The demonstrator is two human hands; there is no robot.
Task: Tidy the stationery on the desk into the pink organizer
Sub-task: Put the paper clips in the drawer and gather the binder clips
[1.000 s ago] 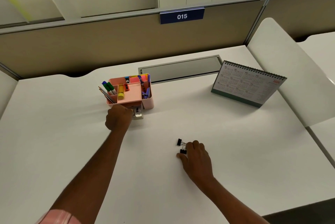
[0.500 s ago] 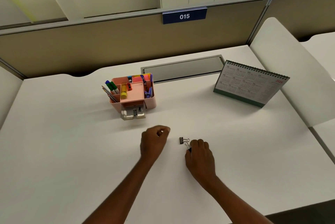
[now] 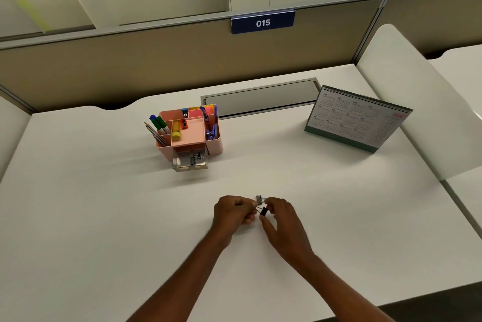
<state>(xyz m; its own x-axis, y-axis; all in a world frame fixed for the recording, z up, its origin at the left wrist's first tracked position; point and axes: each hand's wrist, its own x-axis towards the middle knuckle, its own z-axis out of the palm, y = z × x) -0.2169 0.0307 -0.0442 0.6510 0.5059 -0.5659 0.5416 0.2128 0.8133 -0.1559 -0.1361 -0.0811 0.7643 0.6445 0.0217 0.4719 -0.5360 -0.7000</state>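
Note:
Two small black binder clips lie close together at the middle of the white desk. My left hand pinches the wire handle of the nearer binder clip. My right hand has its curled fingers on the handle of the farther binder clip. The pink organizer stands well behind the hands, holding pens, pencils, a glue stick and sticky notes. Its clear front drawer is pulled out, with binder clips inside.
A desk calendar stands at the right back. A grey cable hatch sits behind the organizer, under the partition marked 015. A white side panel bounds the desk on the right.
My left hand left the organizer's drawer, came back to the middle of the desk and took hold of a clip beside my right hand. The right hand stayed at the clips.

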